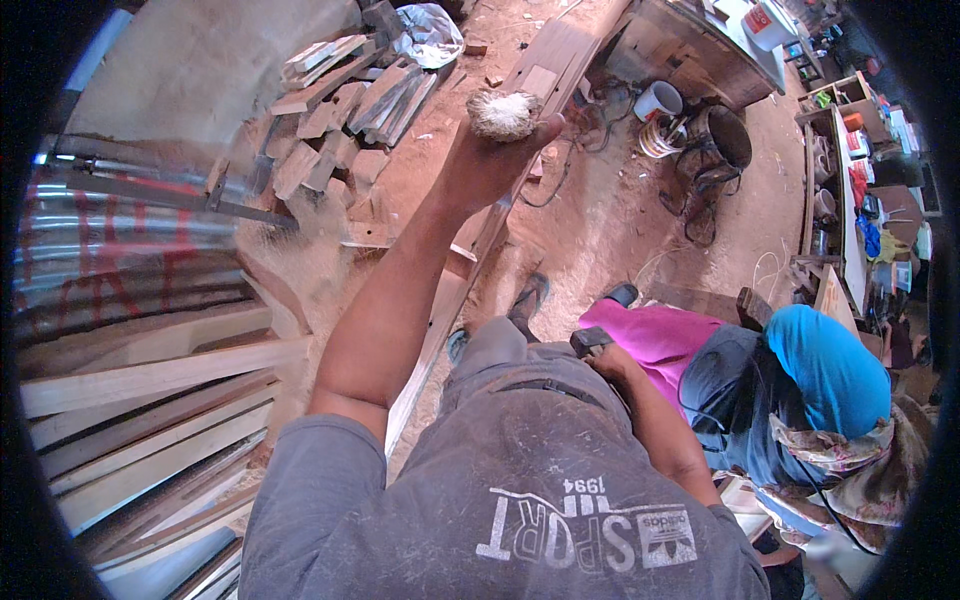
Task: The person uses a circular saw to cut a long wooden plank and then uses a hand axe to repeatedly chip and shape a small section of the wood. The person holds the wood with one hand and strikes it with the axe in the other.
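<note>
Out in front, my left hand [478, 165] is closed round a brush [503, 115], its pale, shaggy bristles facing up and its handle hidden by the hand. Brush and hand are over or beside a long wooden plank [548, 70] that runs away from me; I cannot tell whether they touch it. My right hand [608, 362] is down at my waist, closed on a small dark block-shaped object [590, 340] whose kind I cannot make out.
Stacked wood offcuts [335, 105] lie left of the plank, near a plastic bag [428, 35]. Long boards [160, 375] lean at the left. Beyond my right hand are a white bucket [658, 100], a dark metal drum [725, 138] and cloth-covered items [830, 370]. Cables cross the dusty floor.
</note>
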`<state>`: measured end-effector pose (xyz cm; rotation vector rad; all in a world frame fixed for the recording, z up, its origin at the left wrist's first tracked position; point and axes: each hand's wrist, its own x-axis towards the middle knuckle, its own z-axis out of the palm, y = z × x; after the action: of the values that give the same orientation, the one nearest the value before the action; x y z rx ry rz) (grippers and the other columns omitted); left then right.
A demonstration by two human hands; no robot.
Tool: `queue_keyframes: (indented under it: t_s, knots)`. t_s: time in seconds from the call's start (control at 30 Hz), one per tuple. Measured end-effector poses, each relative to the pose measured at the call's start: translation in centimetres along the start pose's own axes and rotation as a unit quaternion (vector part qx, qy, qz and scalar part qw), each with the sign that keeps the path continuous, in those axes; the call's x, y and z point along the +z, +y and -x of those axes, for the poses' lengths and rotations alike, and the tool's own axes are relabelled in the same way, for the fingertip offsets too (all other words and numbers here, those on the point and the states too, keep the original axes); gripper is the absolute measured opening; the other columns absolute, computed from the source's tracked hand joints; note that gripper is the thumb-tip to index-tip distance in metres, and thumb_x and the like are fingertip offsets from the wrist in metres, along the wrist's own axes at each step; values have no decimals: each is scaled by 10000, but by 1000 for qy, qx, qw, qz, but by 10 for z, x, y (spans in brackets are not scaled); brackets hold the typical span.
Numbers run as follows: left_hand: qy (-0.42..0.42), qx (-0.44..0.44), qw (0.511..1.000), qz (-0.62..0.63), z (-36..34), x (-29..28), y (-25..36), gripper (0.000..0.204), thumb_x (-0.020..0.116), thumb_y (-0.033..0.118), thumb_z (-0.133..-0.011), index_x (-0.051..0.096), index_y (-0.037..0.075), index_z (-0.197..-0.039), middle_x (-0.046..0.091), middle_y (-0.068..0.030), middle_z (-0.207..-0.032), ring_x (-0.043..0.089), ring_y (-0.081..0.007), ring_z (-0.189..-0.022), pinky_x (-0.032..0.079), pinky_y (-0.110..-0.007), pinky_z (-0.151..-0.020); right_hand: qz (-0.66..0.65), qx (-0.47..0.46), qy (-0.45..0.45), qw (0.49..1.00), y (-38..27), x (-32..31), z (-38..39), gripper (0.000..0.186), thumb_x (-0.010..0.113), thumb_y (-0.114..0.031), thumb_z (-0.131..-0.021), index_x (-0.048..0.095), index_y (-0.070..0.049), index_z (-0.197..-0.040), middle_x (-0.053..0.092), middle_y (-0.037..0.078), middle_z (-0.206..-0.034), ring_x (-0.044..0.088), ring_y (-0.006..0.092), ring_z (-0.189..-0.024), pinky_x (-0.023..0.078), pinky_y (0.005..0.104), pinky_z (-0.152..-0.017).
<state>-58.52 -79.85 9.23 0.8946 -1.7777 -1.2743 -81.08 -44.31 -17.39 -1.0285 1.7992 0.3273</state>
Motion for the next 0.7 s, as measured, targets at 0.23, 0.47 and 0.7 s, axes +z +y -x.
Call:
queue_keyframes:
  t_s: [0.23,0.47,0.7]
  knots:
    - [-25,41,999,-19,2,0,-8,354,676,327,-973,602,24,-806,491,-48,-670,502,-140,-627,426,-360,-562,-166,-41,51,984,-57,-65,46,489,698,-441,-886,671,21,-1044,711,163,-834,702,258,-804,534,416,-723]
    - [23,27,998,43,9,-1,-13,234,740,227,-956,666,11,-907,612,4,-709,556,-50,-632,477,-275,-539,-383,-304,256,834,-179,-193,179,197,583,-177,-1008,523,-24,-1118,579,67,-798,561,155,-678,485,332,-605]
    - [21,34,999,3,19,-1,-13,204,762,206,-940,715,7,-952,615,13,-671,576,-50,-627,494,-270,-554,-316,-436,378,753,-263,-256,244,228,542,-283,-1067,587,-86,-1171,577,-21,-818,483,64,-631,387,235,-535]
